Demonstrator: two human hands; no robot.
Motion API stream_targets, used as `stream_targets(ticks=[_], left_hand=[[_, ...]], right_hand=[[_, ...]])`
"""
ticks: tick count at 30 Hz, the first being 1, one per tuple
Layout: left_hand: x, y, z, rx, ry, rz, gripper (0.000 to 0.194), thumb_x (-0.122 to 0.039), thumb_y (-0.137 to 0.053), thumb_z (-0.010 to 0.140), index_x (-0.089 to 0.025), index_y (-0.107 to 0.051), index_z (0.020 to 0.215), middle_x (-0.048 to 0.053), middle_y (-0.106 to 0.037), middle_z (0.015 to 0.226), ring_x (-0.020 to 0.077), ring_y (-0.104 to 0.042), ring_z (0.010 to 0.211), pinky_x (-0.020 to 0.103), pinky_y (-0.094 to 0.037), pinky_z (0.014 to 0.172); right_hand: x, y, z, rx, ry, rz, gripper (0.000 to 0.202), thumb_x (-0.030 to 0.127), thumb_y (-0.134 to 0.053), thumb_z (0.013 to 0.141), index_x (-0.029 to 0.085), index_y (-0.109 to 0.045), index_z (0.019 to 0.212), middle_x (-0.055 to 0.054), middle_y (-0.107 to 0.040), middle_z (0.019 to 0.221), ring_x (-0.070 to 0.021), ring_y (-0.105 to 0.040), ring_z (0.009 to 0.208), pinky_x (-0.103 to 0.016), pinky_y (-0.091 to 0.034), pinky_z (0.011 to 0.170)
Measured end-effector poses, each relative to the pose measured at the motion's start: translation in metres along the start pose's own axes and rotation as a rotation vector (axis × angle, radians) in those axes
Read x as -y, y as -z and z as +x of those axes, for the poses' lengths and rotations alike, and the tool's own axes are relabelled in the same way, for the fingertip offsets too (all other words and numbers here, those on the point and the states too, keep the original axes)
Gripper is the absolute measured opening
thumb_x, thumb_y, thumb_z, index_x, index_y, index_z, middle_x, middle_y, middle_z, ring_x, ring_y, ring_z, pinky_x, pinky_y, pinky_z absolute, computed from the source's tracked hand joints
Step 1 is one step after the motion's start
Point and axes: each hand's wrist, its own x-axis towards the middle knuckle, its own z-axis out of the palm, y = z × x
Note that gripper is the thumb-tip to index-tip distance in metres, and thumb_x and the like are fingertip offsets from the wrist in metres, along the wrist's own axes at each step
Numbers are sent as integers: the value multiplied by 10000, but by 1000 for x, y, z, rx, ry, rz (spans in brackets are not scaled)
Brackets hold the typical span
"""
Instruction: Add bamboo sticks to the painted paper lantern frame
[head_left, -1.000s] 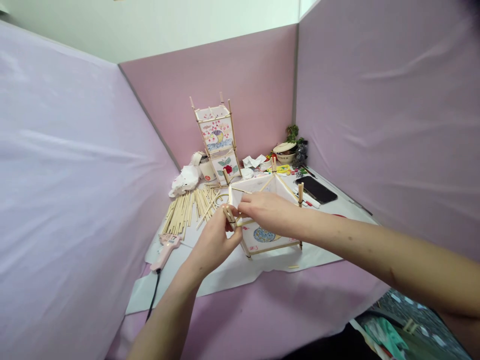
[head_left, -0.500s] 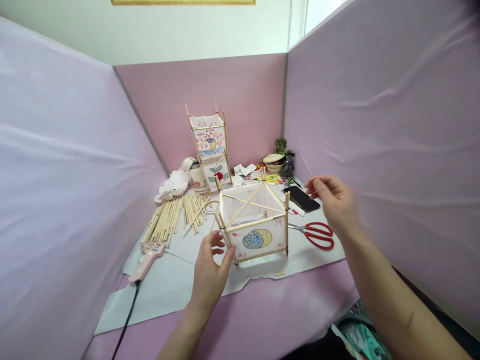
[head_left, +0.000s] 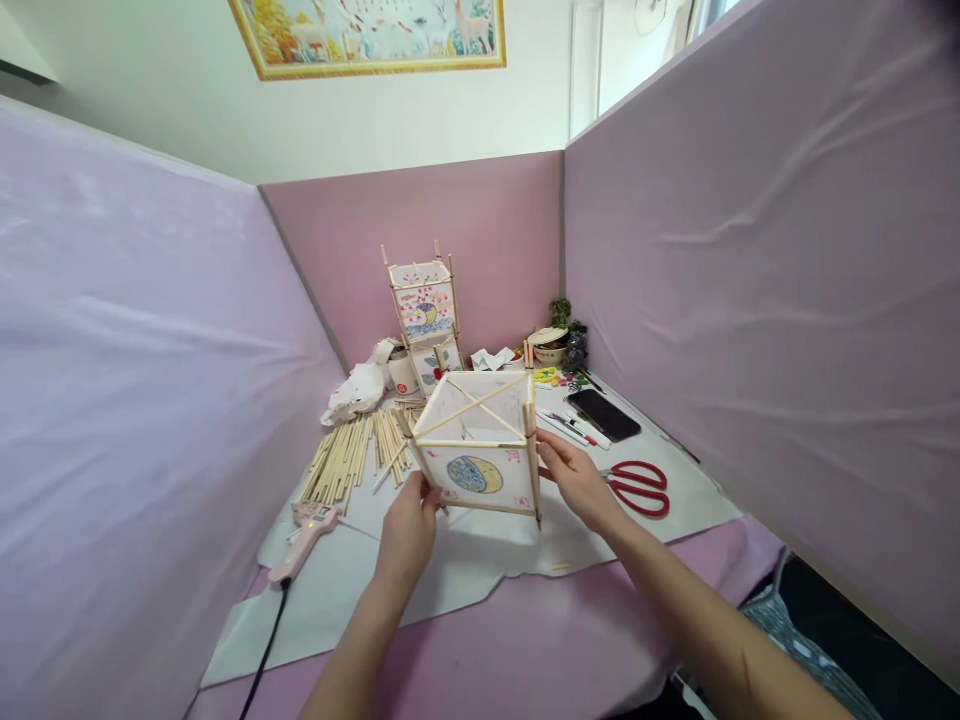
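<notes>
A square lantern frame [head_left: 480,478] of thin wooden sticks with white paper sides stands between my hands, slightly tilted. Its front panel bears a blue and yellow round drawing, and two sticks cross over its top. My left hand [head_left: 409,525] grips the lower left corner, fingers partly behind it. On the right side, my right hand [head_left: 574,475] holds the corner post, its fingertips partly hidden behind the frame. Red-handled scissors [head_left: 637,488] lie just beyond my right hand. Behind stands a taller two-tier lantern [head_left: 426,310] with painted panels.
Many loose wooden sticks [head_left: 337,465] lie at the left, near a pink glue gun [head_left: 306,545] with a black cord. A phone [head_left: 604,414] and pens [head_left: 566,428] lie at the right. A bowl [head_left: 550,350] and white plastic bag [head_left: 356,392] sit at the back. Fabric-covered panels enclose three sides.
My right hand has come down and left onto the lantern frame's right side. The frame has shifted left and turned a little. The head view has tilted up, showing more of the wall picture.
</notes>
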Motion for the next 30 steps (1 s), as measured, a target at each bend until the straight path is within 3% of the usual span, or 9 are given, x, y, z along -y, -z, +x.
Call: stream_targets(ticks=[5, 9, 12, 18, 25, 30], left_hand=[[21, -16, 12, -42, 23, -29, 146, -249, -423, 888, -213, -523, 988, 87, -652, 1013, 262, -621, 940, 372, -458, 790], [30, -27, 6, -46, 10, -57, 201, -271, -440, 892, -197, -532, 1055, 104, -624, 1095, 259, -611, 980, 381, -452, 835], [30, -27, 4, -36, 31, -31, 166, -252, -426, 894, -203, -540, 1005, 87, -650, 1026, 258, -614, 949, 371, -444, 810], [26, -26, 1, -63, 33, -15, 137, -249, -422, 902, -203, -545, 945, 81, -667, 964, 239, -612, 911, 329, -437, 779], [37, -31, -2, -62, -17, -109, 268, -294, -370, 940, -190, -501, 1149, 86, -665, 1038, 224, -612, 936, 336, -436, 828], [45, -33, 0, -21, -34, -131, 317, -204, -453, 880, -198, -482, 1196, 78, -664, 1071, 220, -616, 974, 346, -443, 861]], right_hand=[[-16, -10, -1, -39, 14, -163, 451, 477, -407, 934, 194, -555, 1253, -112, -567, 1302, -230, -559, 1156, -438, -488, 939], [-36, -5, -3, -189, 89, -235, 360, 408, -421, 932, 163, -553, 1161, -135, -594, 1205, -238, -561, 1119, -468, -443, 976], [-45, 1, -2, -257, 105, -282, 319, 357, -424, 927, 153, -530, 1148, -145, -576, 1190, -239, -556, 1094, -456, -456, 948], [-54, 7, -5, -219, 140, -423, 259, 241, -405, 908, 133, -546, 1097, -137, -582, 1121, -224, -555, 1037, -394, -470, 894], [-70, 10, -11, -202, 147, -553, 250, 183, -383, 879, 149, -569, 1041, -107, -609, 1070, -215, -561, 997, -371, -440, 896], [-79, 8, -8, -194, 106, -612, 232, 157, -404, 855, 168, -580, 1005, -85, -627, 1026, -205, -576, 940, -334, -444, 835]])
